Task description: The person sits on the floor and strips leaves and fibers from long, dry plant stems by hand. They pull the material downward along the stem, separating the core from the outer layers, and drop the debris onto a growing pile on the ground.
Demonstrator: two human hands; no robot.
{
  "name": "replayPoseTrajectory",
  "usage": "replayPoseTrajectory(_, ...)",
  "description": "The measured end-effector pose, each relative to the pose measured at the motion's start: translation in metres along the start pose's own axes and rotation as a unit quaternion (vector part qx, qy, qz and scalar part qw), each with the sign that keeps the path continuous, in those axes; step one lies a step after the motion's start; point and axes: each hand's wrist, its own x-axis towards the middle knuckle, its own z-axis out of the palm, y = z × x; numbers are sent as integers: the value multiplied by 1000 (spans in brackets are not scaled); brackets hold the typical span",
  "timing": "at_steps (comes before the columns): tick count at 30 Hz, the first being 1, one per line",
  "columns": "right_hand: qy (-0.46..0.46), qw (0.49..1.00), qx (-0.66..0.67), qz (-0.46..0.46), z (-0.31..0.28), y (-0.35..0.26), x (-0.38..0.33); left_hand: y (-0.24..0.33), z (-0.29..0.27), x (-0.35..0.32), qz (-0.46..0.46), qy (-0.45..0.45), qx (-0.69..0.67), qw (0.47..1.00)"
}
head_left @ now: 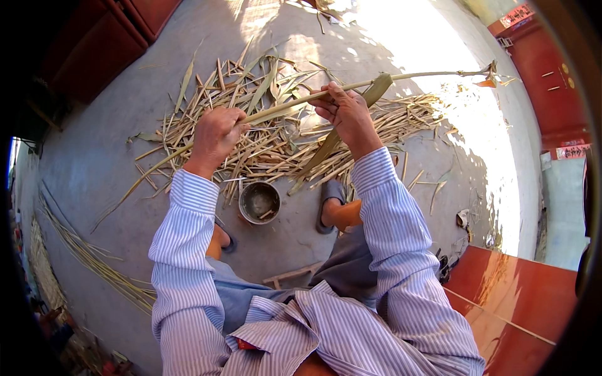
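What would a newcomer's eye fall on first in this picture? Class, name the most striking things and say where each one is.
First, the long green stalk stretched across the upper middle, gripped by the left hand and the right hand. Beneath the hands, a heap of dry stripped leaves and stalks spreads over the grey concrete floor. A small round metal bowl sits on the floor between the person's feet, just below the heap.

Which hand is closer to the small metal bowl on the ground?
Left. The left hand grips the long stalk up and left of the bowl. The right hand holds the same stalk farther away, up and right.
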Motion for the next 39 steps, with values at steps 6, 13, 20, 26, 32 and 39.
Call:
replayPoseTrajectory(6,101,993,-3,-60,-49,-15,15,-28,0,-9,3,-58,69,996)
replayPoseTrajectory(13,64,996,-61,-33,-60,-13,14,-58,-8,-26,-57,-107,80,989)
replayPoseTrajectory(20,30,998,-55,-13,-15,-5,2,-15,39,-3,-148,-20,-273,950)
replayPoseTrajectory(26,17,997,-58,-47,-11,-8,1,-20,43,2,-232,-36,-400,886)
replayPoseTrajectory(32,-14,997,-55,-53,-23,-13,4,-16,37,6,-292,-14,-463,837)
replayPoseTrajectory(39,-2,997,-56,-47,-34,-18,-2,-32,12,18,-360,103,-548,748)
